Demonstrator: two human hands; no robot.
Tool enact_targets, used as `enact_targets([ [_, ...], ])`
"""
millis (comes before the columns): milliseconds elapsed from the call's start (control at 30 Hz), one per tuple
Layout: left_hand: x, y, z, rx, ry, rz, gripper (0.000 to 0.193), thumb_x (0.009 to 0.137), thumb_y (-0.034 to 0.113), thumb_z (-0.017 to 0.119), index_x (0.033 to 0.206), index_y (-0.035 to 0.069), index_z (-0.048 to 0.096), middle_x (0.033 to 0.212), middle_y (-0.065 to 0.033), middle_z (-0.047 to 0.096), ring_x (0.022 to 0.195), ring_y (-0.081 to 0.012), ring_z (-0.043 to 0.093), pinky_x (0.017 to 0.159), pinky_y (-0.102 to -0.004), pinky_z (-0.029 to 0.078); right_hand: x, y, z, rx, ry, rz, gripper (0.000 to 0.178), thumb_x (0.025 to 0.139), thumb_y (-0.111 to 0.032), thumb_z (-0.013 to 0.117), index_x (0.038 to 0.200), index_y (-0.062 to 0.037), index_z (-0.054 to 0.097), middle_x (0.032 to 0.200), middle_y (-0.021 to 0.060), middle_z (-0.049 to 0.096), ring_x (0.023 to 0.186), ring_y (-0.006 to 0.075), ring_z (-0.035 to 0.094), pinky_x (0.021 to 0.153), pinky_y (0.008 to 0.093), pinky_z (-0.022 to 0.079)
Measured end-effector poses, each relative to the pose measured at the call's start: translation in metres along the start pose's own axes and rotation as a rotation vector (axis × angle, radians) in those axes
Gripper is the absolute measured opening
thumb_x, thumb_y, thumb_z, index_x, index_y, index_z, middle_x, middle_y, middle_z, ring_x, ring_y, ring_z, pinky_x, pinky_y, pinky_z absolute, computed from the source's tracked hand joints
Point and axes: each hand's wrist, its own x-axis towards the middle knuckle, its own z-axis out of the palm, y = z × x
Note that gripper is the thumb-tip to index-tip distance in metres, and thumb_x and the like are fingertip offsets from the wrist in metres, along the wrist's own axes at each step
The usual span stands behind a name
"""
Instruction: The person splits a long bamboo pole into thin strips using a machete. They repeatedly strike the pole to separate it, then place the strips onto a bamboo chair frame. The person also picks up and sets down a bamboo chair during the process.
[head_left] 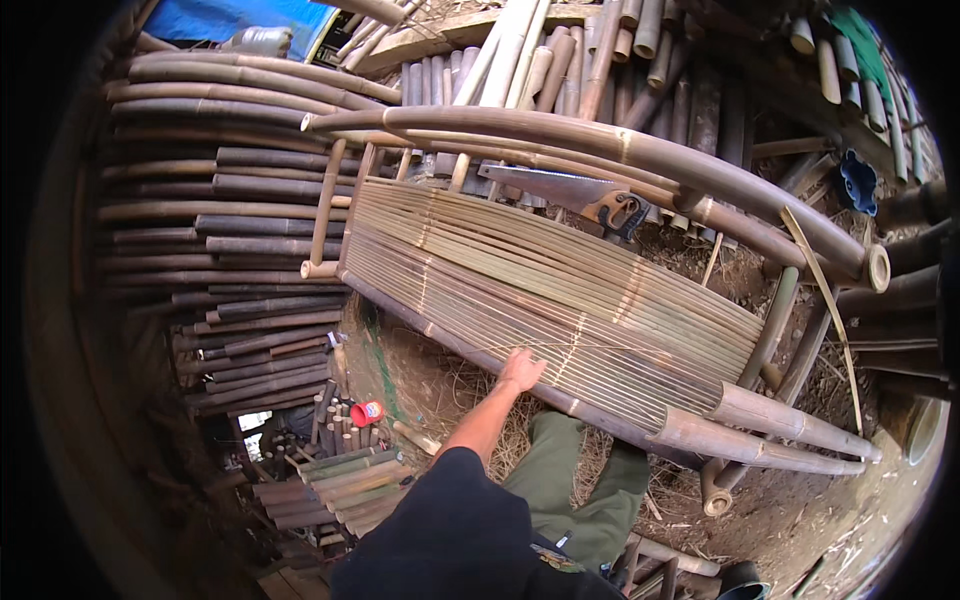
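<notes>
My left hand [522,370] reaches over the near rail of a long bamboo bench [430,325]. Its fingers are bent and close together at the seat's edge. A thin, pale strip [610,347] runs across the slats right by the fingertips; what exactly lies between them is too small to make out. The seat is made of many narrow slats [500,265], and two split bamboo poles [765,455] extend from its right end. My right hand is not in view.
A handsaw [575,192] rests behind the slats, below the bench's thick curved top rail [600,142]. Stacked bamboo poles [270,190] fill the left. Shorter pieces [350,485] and a red cup [367,413] are at lower left. A bent strip [830,300] leans at right.
</notes>
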Motion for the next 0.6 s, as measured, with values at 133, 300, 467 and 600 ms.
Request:
enact_targets([
  [133, -0.029, -0.112, -0.027, -0.011, 0.034, -0.295, 0.066, 0.083, 0.048, 0.058, 0.127, -0.001, 0.053, 0.136, -0.0211, 0.045, 0.123, -0.036, 0.046, 0.104, -0.0425, 0.038, -0.041, -0.083, 0.028, -0.19, -0.172, -0.345, 0.068, 0.089, -0.014, 0.06, 0.147, -0.0036, 0.026, 0.102, 0.0165, 0.06, 0.07, 0.0206, 0.05, 0.069, 0.0336, 0.044],
  [300, 0.005, -0.169, -0.019, -0.26, 0.124, -0.057, 0.053, 0.084, 0.041, 0.06, 0.117, 0.0, 0.059, 0.124, -0.0205, 0.054, 0.118, -0.0362, 0.049, 0.102, -0.0426, 0.041, 0.028, -0.276, 0.182, -0.4, -0.358, -0.905, 0.069, 0.085, -0.016, 0.065, 0.142, 0.0011, 0.03, 0.128, 0.0276, 0.051, 0.113, 0.0423, 0.054, 0.094, 0.0413, 0.045],
  [467, -0.017, -0.242, -0.011, -0.562, 0.026, 0.008, 0.054, 0.086, 0.044, 0.06, 0.116, 0.0, 0.06, 0.123, -0.0198, 0.056, 0.118, -0.0349, 0.05, 0.101, -0.0406, 0.04, 0.135, -0.546, 0.448, -0.56, -0.274, -1.289, 0.064, 0.085, -0.02, 0.063, 0.142, -0.0143, 0.036, 0.103, 0.0232, 0.061, 0.085, 0.0434, 0.061, 0.072, 0.0523, 0.049],
  [600, -0.049, -0.36, -0.035, -0.549, -0.095, -0.336, 0.053, 0.086, 0.045, 0.058, 0.116, 0.002, 0.061, 0.122, -0.0195, 0.057, 0.118, -0.035, 0.05, 0.1, -0.0407, 0.04, 0.18, -0.691, 0.597, -0.504, -0.186, -1.26, 0.051, 0.082, -0.018, 0.061, 0.131, -0.0097, 0.048, 0.091, 0.0256, 0.065, 0.081, 0.0412, 0.064, 0.07, 0.0489, 0.05],
])
